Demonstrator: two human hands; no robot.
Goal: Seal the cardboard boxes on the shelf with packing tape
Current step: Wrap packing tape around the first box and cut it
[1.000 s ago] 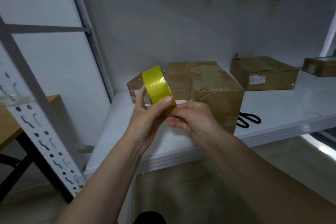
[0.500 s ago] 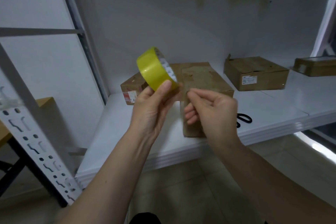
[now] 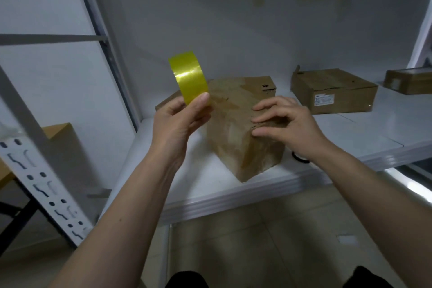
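Note:
My left hand point(image 3: 180, 119) holds a yellow roll of packing tape point(image 3: 189, 77) upright, thumb on its outer face, above the left side of the nearest cardboard box point(image 3: 236, 138). That box stands tilted near the front edge of the white shelf point(image 3: 210, 184). My right hand point(image 3: 285, 121) rests on the box's top right edge with the fingers spread and only loosely bent. I cannot tell whether a strip of tape runs from the roll to the box. A flatter box point(image 3: 259, 83) lies directly behind it.
Two more cardboard boxes sit further right on the shelf, one with a white label point(image 3: 334, 89) and one at the far edge point(image 3: 409, 82). Black scissors point(image 3: 299, 158) lie partly hidden behind my right wrist. A perforated shelf post point(image 3: 35, 166) and a wooden table point(image 3: 58, 131) are at left.
My right hand left the tape roll and moved right onto the box top. My left hand lifted the roll higher and turned it edge-on.

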